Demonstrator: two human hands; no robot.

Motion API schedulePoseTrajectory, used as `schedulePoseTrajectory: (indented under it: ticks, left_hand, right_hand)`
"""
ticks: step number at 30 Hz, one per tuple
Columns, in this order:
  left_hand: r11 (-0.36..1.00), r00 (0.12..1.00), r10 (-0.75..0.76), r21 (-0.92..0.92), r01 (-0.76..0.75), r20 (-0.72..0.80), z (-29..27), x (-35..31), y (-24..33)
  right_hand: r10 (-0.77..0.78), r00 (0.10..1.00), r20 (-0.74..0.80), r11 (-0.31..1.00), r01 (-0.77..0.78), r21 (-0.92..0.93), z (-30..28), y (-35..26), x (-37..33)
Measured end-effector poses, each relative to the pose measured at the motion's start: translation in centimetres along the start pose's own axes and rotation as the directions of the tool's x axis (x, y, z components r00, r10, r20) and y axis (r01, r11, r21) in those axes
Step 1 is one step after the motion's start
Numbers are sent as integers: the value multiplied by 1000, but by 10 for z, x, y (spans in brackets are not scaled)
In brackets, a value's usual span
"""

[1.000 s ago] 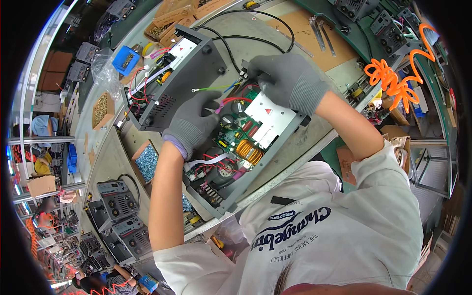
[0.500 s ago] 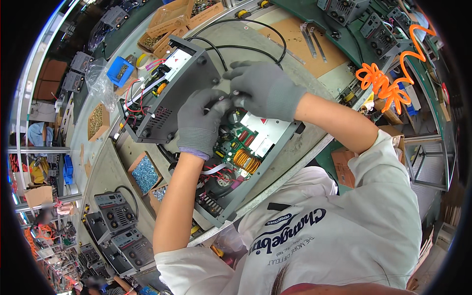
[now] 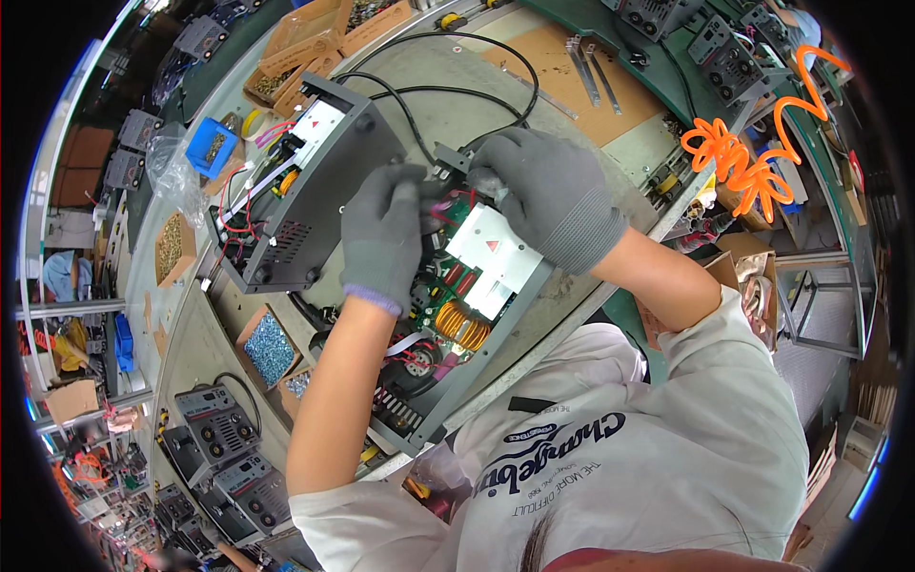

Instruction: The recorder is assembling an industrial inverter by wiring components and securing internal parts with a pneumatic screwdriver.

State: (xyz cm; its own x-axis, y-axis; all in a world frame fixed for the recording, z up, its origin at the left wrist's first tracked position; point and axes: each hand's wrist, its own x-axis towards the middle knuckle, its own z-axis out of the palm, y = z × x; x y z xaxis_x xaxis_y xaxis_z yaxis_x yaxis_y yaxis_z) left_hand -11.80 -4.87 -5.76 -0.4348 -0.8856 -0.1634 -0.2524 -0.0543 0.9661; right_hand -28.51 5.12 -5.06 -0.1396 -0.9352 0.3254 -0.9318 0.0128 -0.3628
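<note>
An open machine housing (image 3: 520,314) lies in front of me, with a green circuit board, a yellow-wound coil (image 3: 462,325) and a white metal plate (image 3: 493,253) inside. Both hands wear grey knit gloves and work at the far end of this housing. My left hand (image 3: 383,229) has its fingers curled near some red wires (image 3: 446,214); whatever they grip is hidden. My right hand (image 3: 548,195) is closed, its fingers bent down at the far panel beside a black cable (image 3: 419,143). What it pinches is too small to make out.
A second grey housing (image 3: 334,195) stands tilted to the left, its wires exposed. Boxes of blue screws (image 3: 268,349) and brass-coloured parts (image 3: 170,250) sit further left, near a blue bin (image 3: 211,144). Metal strips (image 3: 596,76) lie on cardboard at the back. An orange coiled hose (image 3: 734,157) hangs at right.
My hands were together over the housing's far end; now they are apart. The right hand has turned fingers-down and moved slightly nearer. The far panel and the red wires now show between them.
</note>
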Motion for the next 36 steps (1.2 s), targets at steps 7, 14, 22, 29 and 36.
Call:
schedulePoseTrajectory:
  ticks: [7, 14, 22, 29, 36]
  left_hand:
    - [837, 969, 240, 491, -240, 64, -17, -29, 22]
    - [948, 989, 88, 294, -119, 116, -15, -22, 9]
    - [954, 955, -296, 42, 296, 3, 4, 7, 12]
    - [165, 826, 530, 931, -326, 195, 5, -2, 0]
    - [128, 874, 423, 939, -319, 239, 1, 6, -3]
  right_hand:
    - [35, 991, -128, 999, -36, -10, 1, -1, -4]
    - [71, 991, -109, 996, -77, -49, -4, -4, -4]
    - [72, 986, -148, 997, -75, -18, 0, -2, -6]
    - [54, 985, -167, 998, -56, -10, 3, 0, -5]
    - [67, 984, -163, 998, -64, 21, 4, 2, -6]
